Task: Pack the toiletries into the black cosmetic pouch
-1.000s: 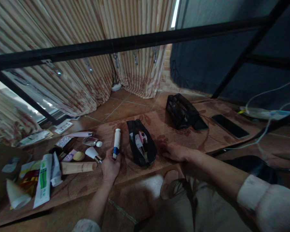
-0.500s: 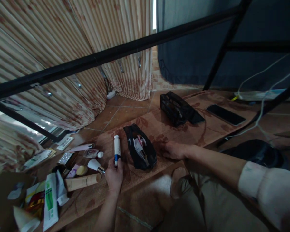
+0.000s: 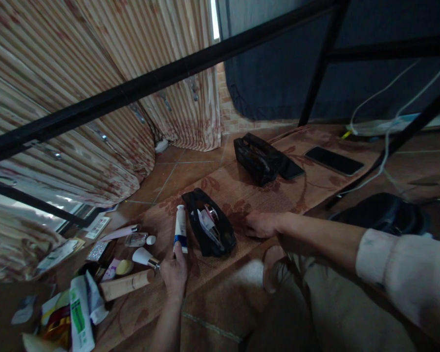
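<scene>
In my left hand (image 3: pixel 175 274) is a white squeeze tube (image 3: pixel 181 222) with a blue end, gripped at that end and pointing away from me. Just right of the tube lies an unzipped black pouch (image 3: pixel 214 242), with several small items inside. My right hand (image 3: pixel 263 224) rests on the brown patterned mat (image 3: pixel 220 195), right of the pouch, and appears to hold nothing. Left of my left hand lie a white-bristled makeup brush (image 3: pixel 143 256), a beige tube (image 3: pixel 126 286), a yellowish sponge (image 3: pixel 124 267) and a small clear bottle (image 3: pixel 136 239).
A second black bag (image 3: pixel 256 159) and a phone (image 3: pixel 333 160) lie farther back on the mat. Green-and-white tube (image 3: pixel 81 313) and other packets sit at lower left, by a cardboard box (image 3: pixel 7 313). A black metal bar (image 3: pixel 161 80) crosses above. A white cable (image 3: pixel 386 146) hangs right.
The tube in my left hand has tilted slightly and come closer to the black pouch, showing more of its blue end. My right hand stays on the mat. The view has shifted slightly.
</scene>
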Motion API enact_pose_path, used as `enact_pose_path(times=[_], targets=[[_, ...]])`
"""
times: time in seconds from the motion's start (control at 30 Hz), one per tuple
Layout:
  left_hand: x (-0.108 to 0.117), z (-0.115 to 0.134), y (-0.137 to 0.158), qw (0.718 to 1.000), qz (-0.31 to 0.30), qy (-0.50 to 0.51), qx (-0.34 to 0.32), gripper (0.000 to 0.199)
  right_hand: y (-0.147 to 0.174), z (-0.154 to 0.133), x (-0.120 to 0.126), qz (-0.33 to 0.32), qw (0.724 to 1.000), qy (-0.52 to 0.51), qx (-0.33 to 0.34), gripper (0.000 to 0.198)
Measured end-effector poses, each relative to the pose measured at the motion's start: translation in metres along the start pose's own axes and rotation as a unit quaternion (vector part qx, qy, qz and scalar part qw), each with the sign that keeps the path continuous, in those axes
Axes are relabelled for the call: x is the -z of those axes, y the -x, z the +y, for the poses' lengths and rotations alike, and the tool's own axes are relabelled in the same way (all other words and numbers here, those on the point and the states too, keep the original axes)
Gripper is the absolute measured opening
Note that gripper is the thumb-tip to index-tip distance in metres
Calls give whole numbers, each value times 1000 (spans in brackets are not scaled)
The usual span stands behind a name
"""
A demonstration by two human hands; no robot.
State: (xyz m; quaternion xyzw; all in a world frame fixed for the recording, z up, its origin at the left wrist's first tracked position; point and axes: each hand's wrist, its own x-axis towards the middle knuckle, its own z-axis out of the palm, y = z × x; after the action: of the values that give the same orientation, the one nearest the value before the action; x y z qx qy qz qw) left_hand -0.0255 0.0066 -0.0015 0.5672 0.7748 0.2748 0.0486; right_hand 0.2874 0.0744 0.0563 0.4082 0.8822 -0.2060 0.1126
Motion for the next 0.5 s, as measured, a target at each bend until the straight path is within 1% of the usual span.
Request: enact_pose_path(times=[0.13,0.3,0.5], targets=[[1,-2,0,1000,6,17,-18,51,0,2,-1,6,1000,-4,16,34],[4,-1,0,1000,0,22,-22,48,0,1,0,3,1000,-2,1,32],[1,-1,-2,996,29,75,-36,31,0,1,0,-10,1000,-4,-11,33]])
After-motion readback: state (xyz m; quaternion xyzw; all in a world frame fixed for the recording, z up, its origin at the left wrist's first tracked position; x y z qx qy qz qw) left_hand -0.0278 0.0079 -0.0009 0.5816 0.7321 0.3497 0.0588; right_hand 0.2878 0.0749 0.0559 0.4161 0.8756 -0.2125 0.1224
